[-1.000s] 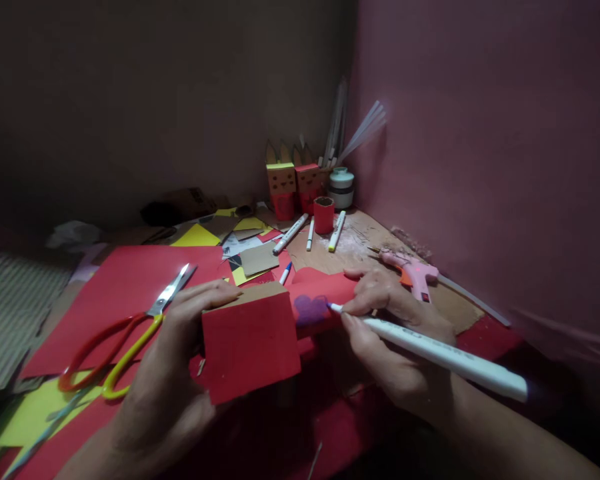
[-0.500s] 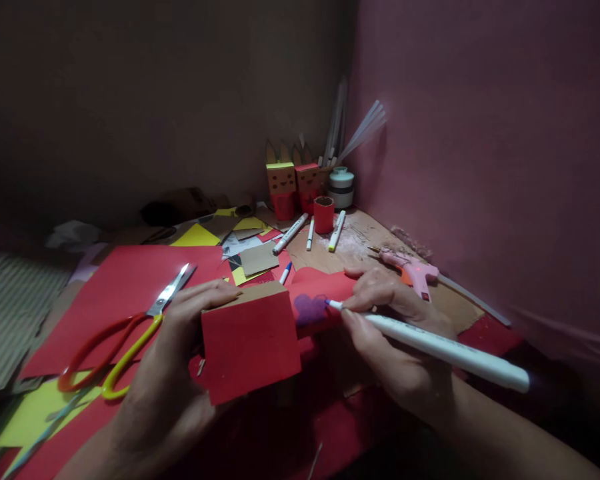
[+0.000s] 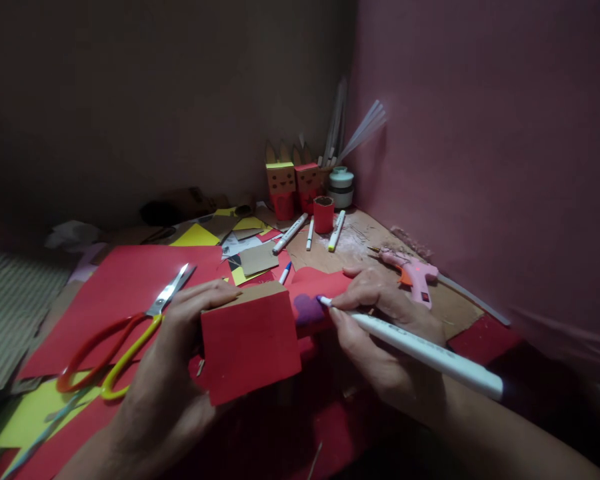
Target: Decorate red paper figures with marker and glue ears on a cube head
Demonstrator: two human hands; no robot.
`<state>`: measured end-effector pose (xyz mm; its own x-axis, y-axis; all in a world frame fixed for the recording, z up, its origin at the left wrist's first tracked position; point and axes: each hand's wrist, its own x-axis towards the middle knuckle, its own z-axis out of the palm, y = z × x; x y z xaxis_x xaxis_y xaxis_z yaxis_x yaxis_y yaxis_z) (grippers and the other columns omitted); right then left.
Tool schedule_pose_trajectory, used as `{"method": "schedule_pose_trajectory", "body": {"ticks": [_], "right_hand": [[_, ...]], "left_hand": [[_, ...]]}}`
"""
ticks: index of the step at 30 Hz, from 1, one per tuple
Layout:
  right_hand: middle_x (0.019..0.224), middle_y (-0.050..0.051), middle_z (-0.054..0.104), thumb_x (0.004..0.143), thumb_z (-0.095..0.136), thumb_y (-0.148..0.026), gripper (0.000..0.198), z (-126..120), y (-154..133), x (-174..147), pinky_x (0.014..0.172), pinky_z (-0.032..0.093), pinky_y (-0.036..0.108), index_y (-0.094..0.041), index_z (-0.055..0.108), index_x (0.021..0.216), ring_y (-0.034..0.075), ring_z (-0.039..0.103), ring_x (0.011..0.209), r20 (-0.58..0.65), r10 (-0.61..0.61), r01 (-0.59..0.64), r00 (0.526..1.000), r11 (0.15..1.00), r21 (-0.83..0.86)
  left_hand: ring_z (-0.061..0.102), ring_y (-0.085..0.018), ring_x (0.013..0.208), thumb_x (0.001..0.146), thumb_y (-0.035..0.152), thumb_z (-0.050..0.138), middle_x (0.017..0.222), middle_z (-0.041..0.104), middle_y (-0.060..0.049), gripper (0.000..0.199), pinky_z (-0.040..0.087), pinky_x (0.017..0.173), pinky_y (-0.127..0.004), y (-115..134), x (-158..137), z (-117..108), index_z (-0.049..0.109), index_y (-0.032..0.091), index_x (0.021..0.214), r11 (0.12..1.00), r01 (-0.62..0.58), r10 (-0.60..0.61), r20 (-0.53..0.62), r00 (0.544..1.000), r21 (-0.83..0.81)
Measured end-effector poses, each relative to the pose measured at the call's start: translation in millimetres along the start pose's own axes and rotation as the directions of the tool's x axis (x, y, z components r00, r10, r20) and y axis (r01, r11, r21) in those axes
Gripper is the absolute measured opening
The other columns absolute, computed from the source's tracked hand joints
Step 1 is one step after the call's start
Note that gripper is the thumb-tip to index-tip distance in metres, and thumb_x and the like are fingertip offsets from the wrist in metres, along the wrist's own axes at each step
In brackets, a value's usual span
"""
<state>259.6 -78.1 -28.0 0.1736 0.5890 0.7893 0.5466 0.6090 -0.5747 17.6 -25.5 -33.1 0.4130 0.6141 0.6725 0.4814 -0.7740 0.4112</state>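
Note:
My left hand (image 3: 167, 363) is wrapped round a small cardboard box (image 3: 253, 347) whose near face is covered in red paper. Beyond its right side extends a red, curved-looking paper part (image 3: 315, 283) bearing a purple coloured-in patch (image 3: 307, 309). Whether that part is joined to the box I cannot tell. A white marker (image 3: 425, 350) is pinched in my right hand (image 3: 385, 340), and its purple tip touches the right edge of the patch.
Scissors (image 3: 157, 317) lie on red paper (image 3: 110, 287) at left. A pink glue gun (image 3: 413, 270) rests at right. Several markers, a red tube (image 3: 323, 217), two box-headed figures (image 3: 281, 187) and a lidded jar (image 3: 341, 187) stand or lie further back. Pink wall (image 3: 480, 147) borders the right.
My right hand and the marker have shifted slightly left. The purple patch looks more filled in on its right side. My left hand and the box stay still.

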Motion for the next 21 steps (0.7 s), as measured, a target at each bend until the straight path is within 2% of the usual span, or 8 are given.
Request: {"method": "schedule_pose_trajectory", "body": {"ticks": [4, 7, 10, 14, 18, 21], "right_hand": [[0.071, -0.004, 0.06, 0.084, 0.065, -0.008, 0.014, -1.3, -0.6, 0.7, 0.089, 0.057, 0.042, -0.022, 0.063, 0.082, 0.014, 0.06, 0.066, 0.001, -0.003, 0.003, 1.0, 0.999, -0.035], [0.072, -0.004, 0.06, 0.082, 0.064, -0.007, 0.015, 0.4, 1.2, 0.5, 0.094, 0.056, 0.046, -0.021, 0.062, 0.081, 0.014, 0.059, 0.066, -0.023, -0.012, 0.012, 1.0, 1.0, 0.001], [0.072, -0.004, 0.059, 0.082, 0.064, -0.005, 0.016, 2.2, 2.5, -0.2, 0.099, 0.055, 0.05, -0.021, 0.062, 0.081, 0.014, 0.059, 0.069, -0.024, 0.01, -0.009, 1.0, 1.0, 0.028], [0.069, -0.005, 0.054, 0.08, 0.063, -0.005, 0.017, 3.0, 2.6, -1.8, 0.094, 0.056, 0.049, -0.022, 0.063, 0.081, 0.013, 0.053, 0.063, -0.043, 0.026, -0.022, 0.999, 0.996, 0.089], [0.068, -0.006, 0.051, 0.08, 0.064, -0.005, 0.018, 3.3, 2.2, -4.2, 0.097, 0.055, 0.052, -0.023, 0.063, 0.08, 0.014, 0.053, 0.063, -0.037, 0.068, -0.063, 0.997, 0.989, 0.132], [0.069, -0.005, 0.052, 0.08, 0.064, -0.005, 0.02, 4.9, 2.0, -5.3, 0.099, 0.055, 0.053, -0.025, 0.062, 0.08, 0.015, 0.054, 0.065, -0.062, 0.108, -0.098, 0.992, 0.985, 0.145]], "left_hand": [[0.065, -0.033, 0.118, 0.081, 0.04, 0.079, 0.132, 0.06, -0.01, 0.07, 0.067, 0.082, -0.046, -0.9, 1.5, -1.4, 0.05, 0.033, 0.145, 0.999, -0.049, 0.049, 0.031, 0.998, 0.001], [0.064, -0.031, 0.115, 0.08, 0.041, 0.081, 0.128, 0.061, -0.012, 0.069, 0.067, 0.077, -0.041, -1.3, 2.9, -1.6, 0.051, 0.027, 0.141, 0.997, -0.079, 0.079, 0.026, 0.997, -0.01], [0.064, -0.031, 0.114, 0.08, 0.043, 0.08, 0.128, 0.061, -0.012, 0.067, 0.066, 0.075, -0.04, -1.2, 3.4, -0.5, 0.053, 0.024, 0.139, 0.998, -0.058, 0.058, 0.008, 0.998, -0.005], [0.064, -0.031, 0.114, 0.081, 0.045, 0.08, 0.127, 0.061, -0.012, 0.067, 0.065, 0.079, -0.042, -0.3, 3.8, 0.5, 0.052, 0.025, 0.138, 0.998, -0.061, 0.061, 0.002, 0.998, 0.001], [0.064, -0.032, 0.116, 0.078, 0.037, 0.082, 0.13, 0.061, -0.012, 0.068, 0.065, 0.078, -0.042, 0.6, 3.9, -2.0, 0.052, 0.026, 0.139, 1.0, -0.026, 0.026, 0.038, 0.999, -0.012], [0.064, -0.035, 0.117, 0.076, 0.037, 0.084, 0.131, 0.061, -0.014, 0.07, 0.065, 0.081, -0.045, 0.3, 3.4, -3.8, 0.053, 0.025, 0.137, 1.0, -0.002, 0.002, 0.052, 0.999, -0.004]]}}
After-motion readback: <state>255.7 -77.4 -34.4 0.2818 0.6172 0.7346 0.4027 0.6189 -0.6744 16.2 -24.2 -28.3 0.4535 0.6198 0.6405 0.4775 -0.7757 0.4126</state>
